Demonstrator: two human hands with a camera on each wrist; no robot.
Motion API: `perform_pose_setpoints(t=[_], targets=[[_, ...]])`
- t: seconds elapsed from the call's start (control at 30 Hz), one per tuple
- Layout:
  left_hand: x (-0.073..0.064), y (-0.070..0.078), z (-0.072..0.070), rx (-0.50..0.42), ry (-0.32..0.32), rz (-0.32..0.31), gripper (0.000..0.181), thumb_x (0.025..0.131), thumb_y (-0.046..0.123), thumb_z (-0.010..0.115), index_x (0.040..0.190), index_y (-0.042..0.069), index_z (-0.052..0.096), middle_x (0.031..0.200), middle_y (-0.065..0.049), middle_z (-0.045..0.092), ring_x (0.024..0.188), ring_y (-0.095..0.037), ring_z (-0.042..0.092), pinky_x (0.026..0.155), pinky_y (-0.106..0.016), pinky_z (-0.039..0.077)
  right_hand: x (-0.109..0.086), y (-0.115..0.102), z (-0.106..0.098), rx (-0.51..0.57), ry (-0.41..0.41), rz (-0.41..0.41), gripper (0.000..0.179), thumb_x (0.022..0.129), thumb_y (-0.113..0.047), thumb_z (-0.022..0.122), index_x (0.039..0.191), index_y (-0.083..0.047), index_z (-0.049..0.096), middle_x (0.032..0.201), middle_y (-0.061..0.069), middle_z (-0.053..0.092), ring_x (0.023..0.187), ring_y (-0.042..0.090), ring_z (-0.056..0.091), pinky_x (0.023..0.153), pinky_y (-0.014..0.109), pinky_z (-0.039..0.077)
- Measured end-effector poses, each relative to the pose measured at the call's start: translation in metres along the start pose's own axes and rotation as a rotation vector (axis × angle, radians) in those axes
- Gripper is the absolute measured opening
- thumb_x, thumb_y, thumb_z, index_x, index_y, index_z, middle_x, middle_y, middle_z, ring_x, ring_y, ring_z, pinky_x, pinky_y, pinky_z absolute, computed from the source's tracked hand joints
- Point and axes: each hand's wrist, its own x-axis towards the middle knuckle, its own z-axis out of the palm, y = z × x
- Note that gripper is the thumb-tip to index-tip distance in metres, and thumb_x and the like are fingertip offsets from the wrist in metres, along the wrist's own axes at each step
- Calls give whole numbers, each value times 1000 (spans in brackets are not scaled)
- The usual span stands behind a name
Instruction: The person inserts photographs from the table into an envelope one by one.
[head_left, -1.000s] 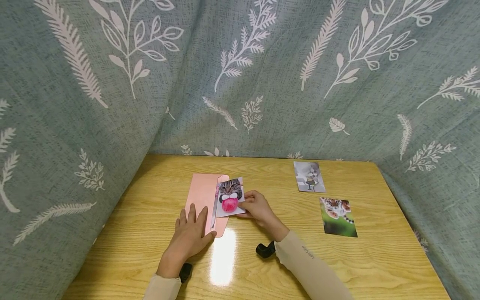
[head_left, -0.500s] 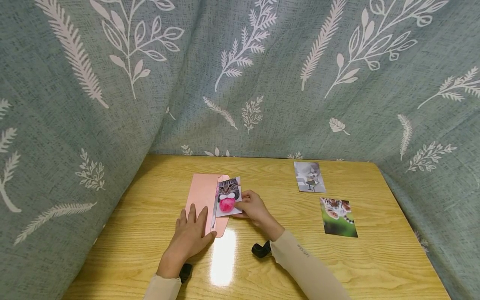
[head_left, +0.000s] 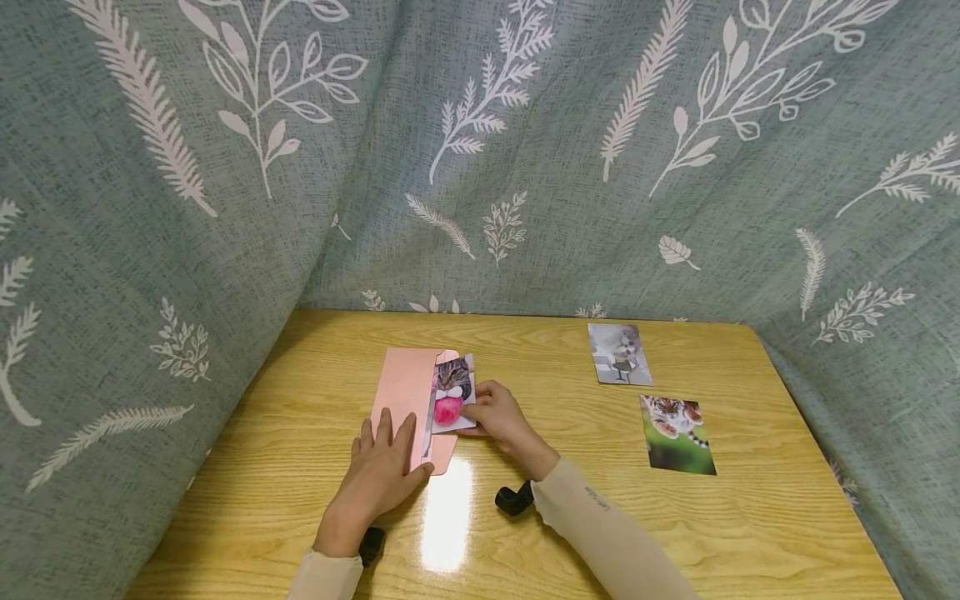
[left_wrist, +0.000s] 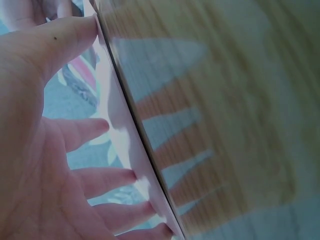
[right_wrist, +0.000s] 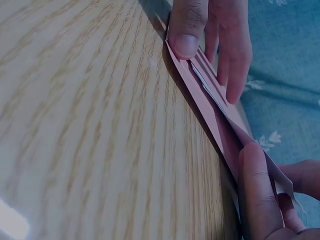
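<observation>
A pink envelope (head_left: 401,379) lies on the table, its flap side to the right. My left hand (head_left: 378,471) rests on its lower part, fingers straight and spread, the thumb at the flap's bottom end. In my right hand (head_left: 506,419) I pinch the right edge of a cat photo (head_left: 448,385) with a pink ball on it. The photo's left side is hidden inside the envelope's mouth. From the right wrist view, thin pale edges (right_wrist: 207,87) show within the opening, and my left thumb (right_wrist: 187,32) presses its far end.
Two more photos lie flat at the right: a greyish one (head_left: 620,354) farther back and a tiger one (head_left: 677,433) nearer. The wooden table (head_left: 540,350) ends at a green leaf-patterned curtain (head_left: 420,208). Black wrist cameras (head_left: 514,500) sit beneath both wrists.
My right hand has moved left, and the cat photo has slid farther into the envelope, with less of it showing. My left hand and the envelope have stayed in place.
</observation>
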Motion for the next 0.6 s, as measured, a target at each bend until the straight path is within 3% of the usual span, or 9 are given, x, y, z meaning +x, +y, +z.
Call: perform_pose_setpoints(t=[0.6], targets=[[2, -1, 2, 3, -2, 4, 83, 95, 46, 66, 158, 6, 30, 157, -38, 13, 140, -63, 8, 108, -74, 14, 6, 2, 9, -24, 1, 8, 27, 90, 11, 61, 113, 9, 48, 91, 21, 62, 74, 29, 71, 67, 43, 60]])
